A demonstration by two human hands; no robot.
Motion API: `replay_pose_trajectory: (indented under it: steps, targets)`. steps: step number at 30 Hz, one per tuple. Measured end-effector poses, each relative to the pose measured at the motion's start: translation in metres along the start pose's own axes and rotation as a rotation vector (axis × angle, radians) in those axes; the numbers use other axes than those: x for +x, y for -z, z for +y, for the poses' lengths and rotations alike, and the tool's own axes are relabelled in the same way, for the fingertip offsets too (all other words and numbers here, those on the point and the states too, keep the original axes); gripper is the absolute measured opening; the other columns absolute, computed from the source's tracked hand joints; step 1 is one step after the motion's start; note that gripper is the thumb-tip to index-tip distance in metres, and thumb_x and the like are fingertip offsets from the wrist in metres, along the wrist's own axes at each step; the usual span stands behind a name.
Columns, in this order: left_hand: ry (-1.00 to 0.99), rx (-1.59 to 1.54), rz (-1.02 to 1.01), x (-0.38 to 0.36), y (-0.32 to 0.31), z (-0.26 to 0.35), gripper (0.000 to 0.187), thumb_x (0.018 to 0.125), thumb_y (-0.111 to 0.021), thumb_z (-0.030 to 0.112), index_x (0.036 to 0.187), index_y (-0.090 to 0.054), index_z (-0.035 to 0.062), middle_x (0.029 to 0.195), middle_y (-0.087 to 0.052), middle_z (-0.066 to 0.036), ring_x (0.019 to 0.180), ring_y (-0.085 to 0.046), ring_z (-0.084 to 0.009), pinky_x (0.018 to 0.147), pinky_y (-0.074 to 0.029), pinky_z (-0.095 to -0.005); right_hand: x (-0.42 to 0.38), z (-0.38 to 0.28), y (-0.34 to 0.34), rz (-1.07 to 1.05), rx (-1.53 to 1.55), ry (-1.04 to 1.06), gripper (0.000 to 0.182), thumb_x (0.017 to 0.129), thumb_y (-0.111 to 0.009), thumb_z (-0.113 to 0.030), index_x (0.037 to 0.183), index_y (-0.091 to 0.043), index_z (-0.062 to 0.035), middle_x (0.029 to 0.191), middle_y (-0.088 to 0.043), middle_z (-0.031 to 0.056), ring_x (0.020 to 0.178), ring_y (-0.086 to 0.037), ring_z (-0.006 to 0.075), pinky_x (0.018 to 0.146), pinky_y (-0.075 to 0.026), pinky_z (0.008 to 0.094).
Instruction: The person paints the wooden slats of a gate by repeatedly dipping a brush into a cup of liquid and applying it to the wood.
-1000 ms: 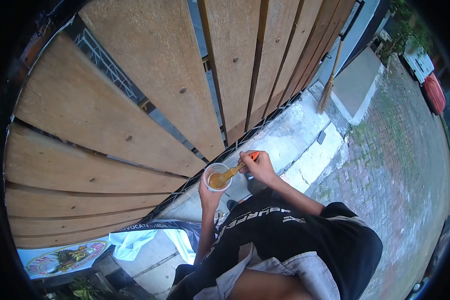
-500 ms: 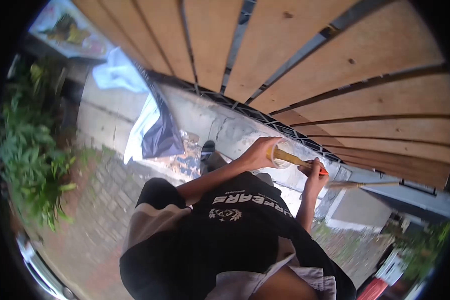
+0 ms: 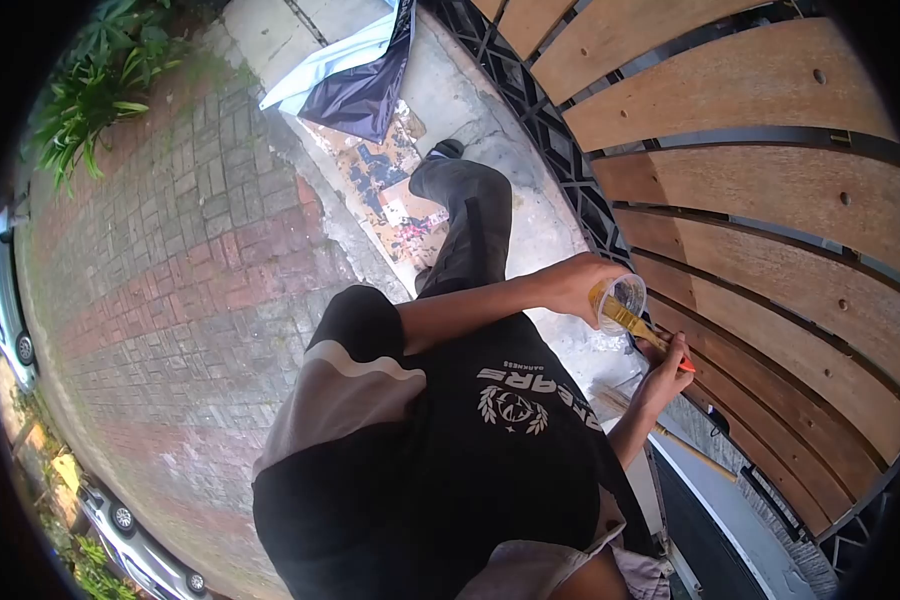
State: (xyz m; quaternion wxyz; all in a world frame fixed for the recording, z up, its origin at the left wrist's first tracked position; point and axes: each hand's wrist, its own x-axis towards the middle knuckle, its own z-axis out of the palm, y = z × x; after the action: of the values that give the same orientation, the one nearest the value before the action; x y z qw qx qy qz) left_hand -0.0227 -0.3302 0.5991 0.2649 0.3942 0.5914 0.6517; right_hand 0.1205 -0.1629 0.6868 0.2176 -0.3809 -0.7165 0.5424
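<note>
My left hand is wrapped round a clear plastic cup, tilted so its mouth faces me. In my right hand is a paintbrush, its handle gripped near the orange-red end. The brush's yellowish head reaches into the cup's mouth. How much liquid the cup holds cannot be made out. Close to both hands are wooden slats on a dark metal frame. Some slats look darker brown at their left ends and lower down.
Stained cardboard and a dark-and-white plastic sheet lie on the concrete by my foot. Brick paving spreads left, towards plants and parked cars. A thin wooden stick is below my right hand.
My view has turned, bringing more paving, the parked cars and my leg into sight. The cup and brush stay in my hands, the brush head still at the cup's mouth.
</note>
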Motion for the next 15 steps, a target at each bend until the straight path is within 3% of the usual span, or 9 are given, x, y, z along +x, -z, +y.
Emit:
replay_pose_trajectory:
  steps: [7,14,15]
  targets:
    - [-0.012,0.033,-0.12,0.008,-0.026,-0.001,0.082,0.052,-0.089,0.008,0.127,-0.055,0.0012,0.117,-0.064,-0.019,0.111,-0.061,-0.0345,0.096,-0.048,-0.04,-0.005,0.018,0.033,0.044,0.113,-0.031,0.03,0.098,-0.057,-0.022,0.09,-0.063,0.0064,0.082,-0.065,0.0141,0.057,-0.066,0.0227,0.055,-0.058,0.0298]
    - [-0.044,0.124,-0.157,0.031,-0.027,0.011,0.083,0.056,-0.089,0.012,0.131,-0.053,0.0031,0.121,-0.061,-0.019,0.114,-0.058,-0.0336,0.098,-0.046,-0.0389,0.004,0.016,0.021,0.089,0.394,-0.077,0.033,0.099,-0.056,-0.023,0.087,-0.06,0.0075,0.079,-0.064,0.0166,0.059,-0.067,0.0231,0.059,-0.061,0.0317]
    - [-0.006,0.129,-0.089,0.031,-0.025,0.014,0.082,0.057,-0.088,0.011,0.131,-0.052,0.0034,0.122,-0.061,-0.017,0.114,-0.058,-0.0319,0.098,-0.046,-0.0379,0.003,0.012,0.018,0.105,0.442,-0.071,0.033,0.099,-0.056,-0.023,0.087,-0.06,0.0069,0.079,-0.064,0.0168,0.06,-0.068,0.0229,0.06,-0.061,0.0316]
